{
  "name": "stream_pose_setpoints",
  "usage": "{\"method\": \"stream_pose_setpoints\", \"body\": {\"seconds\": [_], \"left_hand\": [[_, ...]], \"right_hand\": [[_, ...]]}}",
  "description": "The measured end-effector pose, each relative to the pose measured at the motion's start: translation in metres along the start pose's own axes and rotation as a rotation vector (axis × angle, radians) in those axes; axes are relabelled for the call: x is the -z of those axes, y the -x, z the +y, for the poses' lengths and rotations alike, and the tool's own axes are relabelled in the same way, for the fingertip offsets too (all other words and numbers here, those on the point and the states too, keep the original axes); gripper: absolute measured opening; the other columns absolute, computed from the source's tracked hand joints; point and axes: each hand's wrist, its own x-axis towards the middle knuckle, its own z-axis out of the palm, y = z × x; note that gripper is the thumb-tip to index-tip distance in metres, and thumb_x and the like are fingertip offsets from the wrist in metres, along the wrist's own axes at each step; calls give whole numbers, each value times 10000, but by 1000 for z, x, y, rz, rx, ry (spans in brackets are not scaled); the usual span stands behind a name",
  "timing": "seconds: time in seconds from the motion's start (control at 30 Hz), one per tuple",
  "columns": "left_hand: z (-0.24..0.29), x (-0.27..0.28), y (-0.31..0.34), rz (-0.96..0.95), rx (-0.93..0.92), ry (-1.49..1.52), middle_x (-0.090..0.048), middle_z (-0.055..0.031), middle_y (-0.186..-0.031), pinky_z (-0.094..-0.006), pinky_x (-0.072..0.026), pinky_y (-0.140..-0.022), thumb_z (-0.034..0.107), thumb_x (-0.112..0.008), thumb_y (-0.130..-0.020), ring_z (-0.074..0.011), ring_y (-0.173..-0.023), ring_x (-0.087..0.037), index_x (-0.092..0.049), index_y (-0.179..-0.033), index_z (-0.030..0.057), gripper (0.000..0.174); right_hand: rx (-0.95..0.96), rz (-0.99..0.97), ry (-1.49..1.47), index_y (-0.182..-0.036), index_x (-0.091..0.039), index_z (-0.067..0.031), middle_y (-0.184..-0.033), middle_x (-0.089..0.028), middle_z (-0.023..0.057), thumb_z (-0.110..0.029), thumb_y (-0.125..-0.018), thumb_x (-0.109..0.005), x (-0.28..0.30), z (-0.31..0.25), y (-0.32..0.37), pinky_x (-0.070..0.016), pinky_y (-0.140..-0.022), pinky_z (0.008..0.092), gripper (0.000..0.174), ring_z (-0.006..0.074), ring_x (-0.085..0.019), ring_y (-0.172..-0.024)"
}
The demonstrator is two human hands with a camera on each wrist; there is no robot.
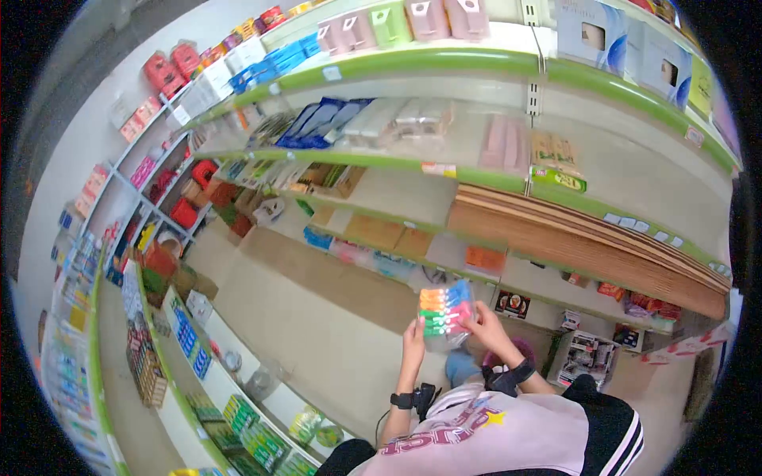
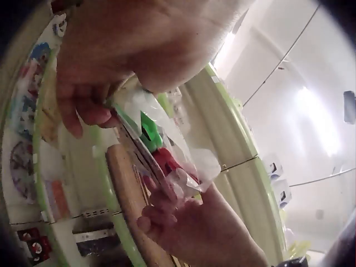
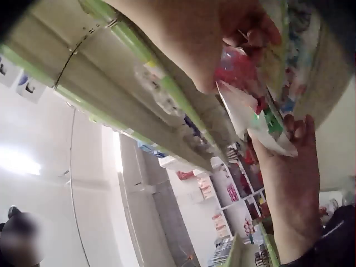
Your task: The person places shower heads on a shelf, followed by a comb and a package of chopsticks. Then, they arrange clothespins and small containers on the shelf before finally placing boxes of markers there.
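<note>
Lining the aisle, green-edged shelves [image 1: 429, 63] stand beyond the clear pack [image 1: 444, 308] of coloured clips. Left hand [image 1: 413, 337] and right hand [image 1: 486, 327] pinch its opposite edges, fingers nearly closed; this looks like two-handed handling, and turning it would call for one steady pinch.

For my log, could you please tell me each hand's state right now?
Left hand: closed on one side of the clip pack.
Right hand: closed on its other side.
</note>
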Motion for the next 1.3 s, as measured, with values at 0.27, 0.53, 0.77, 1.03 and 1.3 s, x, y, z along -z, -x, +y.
{"method": "stream_pose_setpoints", "body": {"seconds": [0.27, 0.53, 0.77, 1.03, 1.3], "left_hand": [[149, -49, -127, -318, -334, 3, -527, -27, -754, -228, -398, -698, 287, -346, -945, -100, -727, -494, -521, -1121, -22, 396], [180, -103, -195, -565, -456, -32, -552, -39, -797, -239, -430, -717, 154, -437, -906, -98, -768, -513, -558, -1029, -6, 235], [183, -114, -237, -617, -381, 58, -561, -41, -784, -241, -432, -713, 109, -451, -893, -109, -756, -528, -568, -959, -19, 186], [206, -117, -296, -521, -947, -315, -558, -120, -953, -346, -429, -771, 14, -512, -795, -285, -875, -539, -553, -934, 13, 144], [206, -153, -343, -500, -1346, -713, -520, -115, -1121, -388, -400, -862, 28, -530, -751, -286, -1017, -502, -551, -1070, 99, 327]], "right_hand": [[515, 405, -289, -1108, -467, 15, -1000, -557, 66, -160, -810, -564, 105, -93, -94, -417, -800, 264, 359, 128, -512, -919], [571, 753, -98, -1224, -390, 17, -1056, -549, 128, -260, -824, -563, 174, -123, -253, -454, -611, 255, 516, 131, -546, -807], [383, 546, 214, -959, -571, 25, -999, -565, 179, -334, -842, -479, 159, -131, -328, -399, -825, 392, 389, 269, -527, -934], [487, 654, 1103, -1017, -574, -20, -1173, -487, 139, -374, -873, -403, 152, -153, -293, -290, -932, 456, 419, 318, -421, -1091], [295, 600, 1255, -1200, -471, -59, -1297, -418, 95, -317, -882, -390, 145, -150, -276, -191, -1030, 471, 418, 296, -323, -1231]]}}
